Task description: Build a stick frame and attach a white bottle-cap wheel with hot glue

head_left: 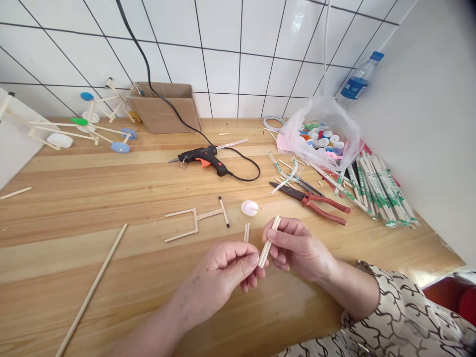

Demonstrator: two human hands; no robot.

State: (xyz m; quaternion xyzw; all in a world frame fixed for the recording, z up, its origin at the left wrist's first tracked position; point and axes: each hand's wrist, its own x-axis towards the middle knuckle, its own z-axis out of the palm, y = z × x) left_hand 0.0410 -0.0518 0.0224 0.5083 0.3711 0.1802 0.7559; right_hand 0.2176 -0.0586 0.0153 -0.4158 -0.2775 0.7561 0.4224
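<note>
Two short pale wooden sticks [268, 243], side by side, point to 1 o'clock above the counter [111, 198]; right hand [297, 245] grip closed round their middle, left hand [223, 270] grip pinching the lower end

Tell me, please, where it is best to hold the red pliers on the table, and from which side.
Take the pliers by the two red handles, closing a hand around both from above. They lie flat, slightly spread, pointing right toward the wrapped chopsticks; the dark jaws point left. Probably come from the near side, as the far side is cluttered.
</note>
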